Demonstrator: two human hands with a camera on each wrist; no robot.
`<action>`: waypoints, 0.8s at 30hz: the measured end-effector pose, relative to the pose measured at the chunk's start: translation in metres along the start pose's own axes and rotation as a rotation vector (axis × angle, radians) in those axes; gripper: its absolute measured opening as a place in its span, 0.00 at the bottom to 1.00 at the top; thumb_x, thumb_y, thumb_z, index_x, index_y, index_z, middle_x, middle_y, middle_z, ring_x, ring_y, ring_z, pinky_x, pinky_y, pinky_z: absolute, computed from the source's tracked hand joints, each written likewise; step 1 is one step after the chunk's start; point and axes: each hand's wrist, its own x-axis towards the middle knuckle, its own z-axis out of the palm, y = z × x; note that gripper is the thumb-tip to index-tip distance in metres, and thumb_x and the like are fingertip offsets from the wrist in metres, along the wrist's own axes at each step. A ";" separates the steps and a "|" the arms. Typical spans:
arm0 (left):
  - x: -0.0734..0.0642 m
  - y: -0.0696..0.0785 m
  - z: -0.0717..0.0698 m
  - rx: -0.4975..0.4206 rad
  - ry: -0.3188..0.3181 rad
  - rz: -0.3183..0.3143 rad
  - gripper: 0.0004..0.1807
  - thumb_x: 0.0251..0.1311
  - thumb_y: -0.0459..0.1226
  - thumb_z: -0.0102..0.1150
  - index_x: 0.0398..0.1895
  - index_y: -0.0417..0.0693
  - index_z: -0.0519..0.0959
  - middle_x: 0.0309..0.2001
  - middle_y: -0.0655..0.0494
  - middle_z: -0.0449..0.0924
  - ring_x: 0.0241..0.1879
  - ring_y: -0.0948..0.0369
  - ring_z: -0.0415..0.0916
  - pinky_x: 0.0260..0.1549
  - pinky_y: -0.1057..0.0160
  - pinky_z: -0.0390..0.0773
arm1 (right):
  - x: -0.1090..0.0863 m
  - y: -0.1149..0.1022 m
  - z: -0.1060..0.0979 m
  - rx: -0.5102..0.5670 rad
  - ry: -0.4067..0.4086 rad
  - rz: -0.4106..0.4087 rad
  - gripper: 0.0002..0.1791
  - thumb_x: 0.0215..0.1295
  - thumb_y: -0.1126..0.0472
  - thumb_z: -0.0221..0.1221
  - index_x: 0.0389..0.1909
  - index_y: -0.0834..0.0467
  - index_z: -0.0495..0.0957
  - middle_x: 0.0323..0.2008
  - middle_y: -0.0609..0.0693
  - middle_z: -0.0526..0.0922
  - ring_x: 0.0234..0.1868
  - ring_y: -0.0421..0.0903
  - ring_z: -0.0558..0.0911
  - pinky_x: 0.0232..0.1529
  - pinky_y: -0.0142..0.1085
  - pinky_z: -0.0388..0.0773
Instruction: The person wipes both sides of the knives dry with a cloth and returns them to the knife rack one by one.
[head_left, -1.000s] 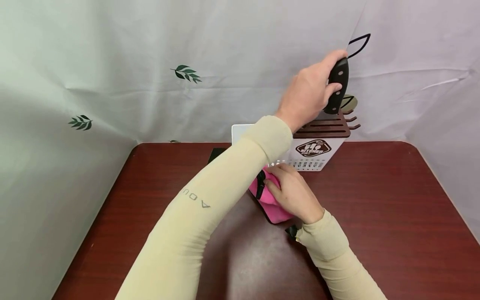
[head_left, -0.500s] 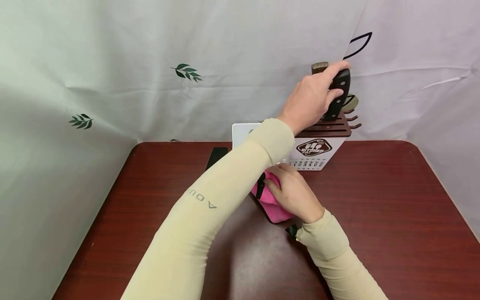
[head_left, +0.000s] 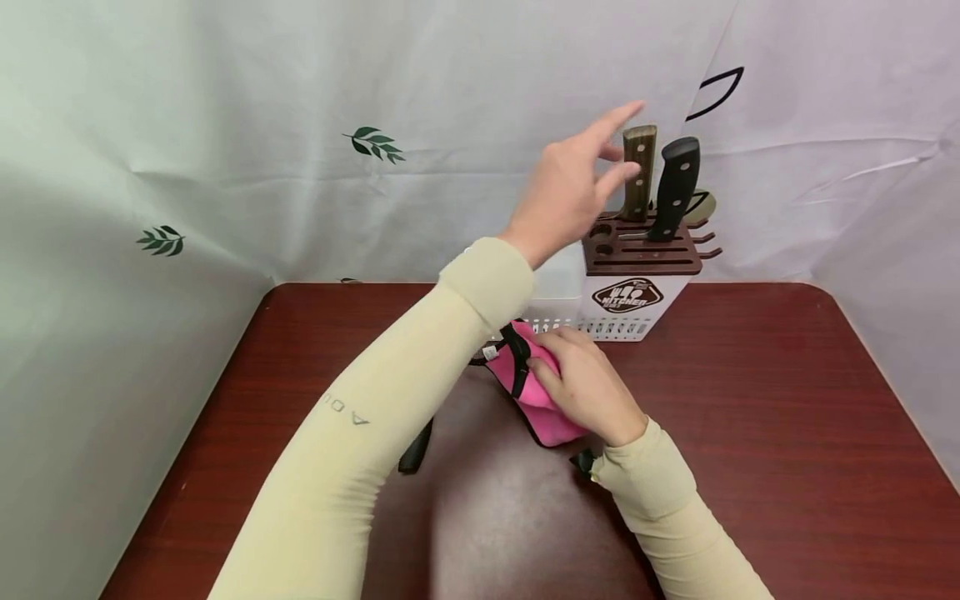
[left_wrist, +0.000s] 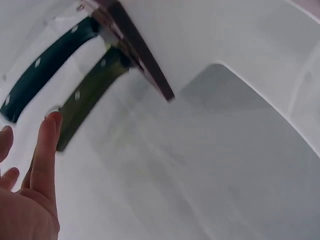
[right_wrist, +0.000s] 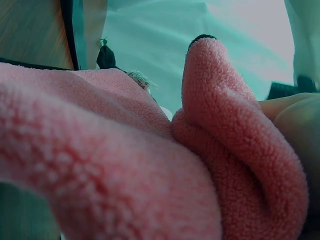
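Observation:
My left hand (head_left: 566,187) is raised with fingers spread and holds nothing, left of two knife handles. The nearer of these is a brown-handled knife (head_left: 639,175); in the left wrist view a fingertip appears against its handle (left_wrist: 92,95), but contact is unclear. A black-handled knife (head_left: 677,187) stands beside it, blade down in a slot of the white knife block (head_left: 592,287) with a brown top. On the table, my right hand (head_left: 588,387) grips a bunched pink fleecy cloth (head_left: 553,427), its black edging and strap showing. Folds of the cloth (right_wrist: 240,150) fill the right wrist view.
A white perforated container (head_left: 558,287) adjoins the block, partly behind my left wrist. Below my left forearm a black handle (head_left: 415,454) lies on the red-brown table (head_left: 787,433). A small black piece (head_left: 583,462) lies by my right cuff. Hooks (head_left: 707,242) project from the block's right side.
The black-handled knife sank lower into its slot, then my left hand let go of it and drew away left, uncovering the brown handle. My right hand stayed on the cloth.

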 end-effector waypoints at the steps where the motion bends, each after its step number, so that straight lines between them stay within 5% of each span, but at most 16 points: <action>1: -0.003 -0.003 -0.005 -0.026 0.022 -0.034 0.34 0.70 0.46 0.57 0.78 0.62 0.59 0.56 0.56 0.83 0.32 0.64 0.80 0.38 0.71 0.74 | 0.000 0.000 0.000 0.003 -0.005 0.008 0.18 0.67 0.59 0.60 0.55 0.61 0.82 0.48 0.55 0.83 0.54 0.56 0.78 0.58 0.49 0.72; 5: -0.022 -0.017 -0.021 -0.177 0.147 -0.160 0.34 0.68 0.45 0.60 0.76 0.59 0.62 0.50 0.55 0.85 0.31 0.65 0.83 0.34 0.69 0.79 | -0.001 0.000 -0.002 0.006 -0.015 0.033 0.18 0.68 0.59 0.61 0.55 0.61 0.82 0.50 0.55 0.83 0.56 0.56 0.78 0.59 0.50 0.71; 9: -0.048 -0.033 -0.032 -0.283 0.271 -0.203 0.33 0.67 0.44 0.62 0.75 0.57 0.65 0.46 0.54 0.85 0.29 0.64 0.84 0.33 0.67 0.82 | -0.003 0.001 -0.003 -0.002 -0.016 0.042 0.17 0.67 0.59 0.61 0.54 0.61 0.82 0.50 0.55 0.83 0.56 0.57 0.78 0.59 0.50 0.71; 18: -0.118 -0.068 -0.052 -0.107 0.368 -0.293 0.33 0.68 0.54 0.58 0.73 0.56 0.67 0.41 0.55 0.85 0.22 0.61 0.83 0.27 0.64 0.81 | -0.002 0.001 -0.002 -0.001 -0.019 0.052 0.16 0.67 0.59 0.61 0.53 0.61 0.83 0.50 0.55 0.83 0.55 0.56 0.78 0.59 0.49 0.71; 24: -0.166 -0.084 -0.056 -0.038 0.364 -0.425 0.33 0.70 0.60 0.48 0.75 0.62 0.65 0.43 0.55 0.84 0.27 0.58 0.85 0.37 0.56 0.80 | -0.001 0.001 0.000 0.001 -0.017 0.053 0.16 0.67 0.59 0.61 0.53 0.60 0.83 0.49 0.54 0.83 0.55 0.55 0.77 0.58 0.48 0.71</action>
